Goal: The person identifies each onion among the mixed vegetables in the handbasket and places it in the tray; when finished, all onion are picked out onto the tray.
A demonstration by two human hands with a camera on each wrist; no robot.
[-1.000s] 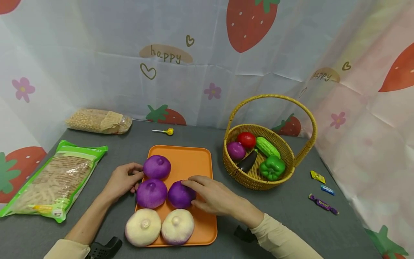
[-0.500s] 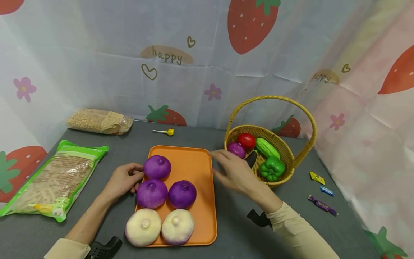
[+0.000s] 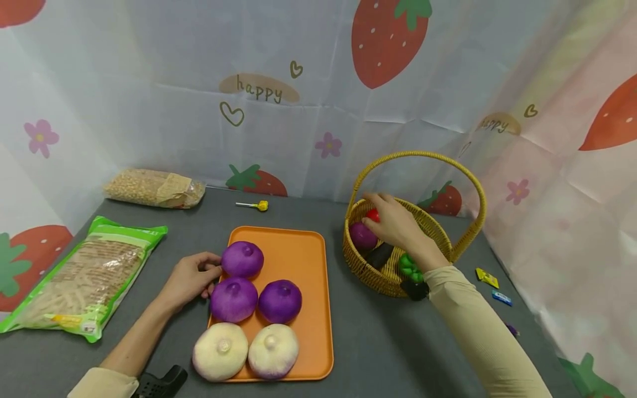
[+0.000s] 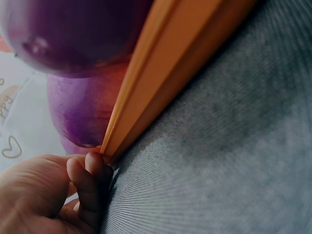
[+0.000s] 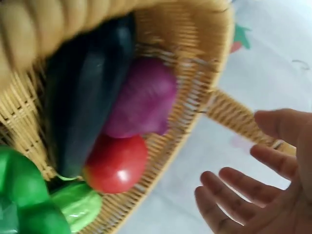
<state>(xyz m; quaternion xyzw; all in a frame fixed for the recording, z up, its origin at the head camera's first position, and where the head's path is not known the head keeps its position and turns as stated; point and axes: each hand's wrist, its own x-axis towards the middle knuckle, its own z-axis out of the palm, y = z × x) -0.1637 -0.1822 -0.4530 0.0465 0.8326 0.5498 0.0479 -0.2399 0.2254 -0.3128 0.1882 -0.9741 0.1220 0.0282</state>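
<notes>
On the orange tray (image 3: pixel 303 260) lie three round purple turnip-like vegetables (image 3: pixel 280 301) and two whitish ones with purple edges (image 3: pixel 273 351). My left hand (image 3: pixel 191 281) pinches the tray's left rim beside the purple ones, its fingers curled in the left wrist view. Over the wicker basket (image 3: pixel 358 271) reaches my right hand (image 3: pixel 393 221), fingers spread and holding nothing in the right wrist view. Inside the basket are a red onion (image 5: pixel 146 97), a tomato (image 5: pixel 118 163), an eggplant (image 5: pixel 90 97), a green pepper (image 3: pixel 409 268) and a green cucumber (image 5: pixel 77 207), which my hand hides in the head view.
The basket's tall handle (image 3: pixel 420 155) arches above my right hand. A green-edged bag (image 3: pixel 89 276) lies at left, a bag of grains (image 3: pixel 154 188) behind it. A lollipop (image 3: pixel 259 205) lies beyond the tray; wrapped candies (image 3: pixel 487 278) lie at right.
My right hand has left the purple vegetable on the tray and moved right and away, over the basket. My left hand stays at the tray's rim.
</notes>
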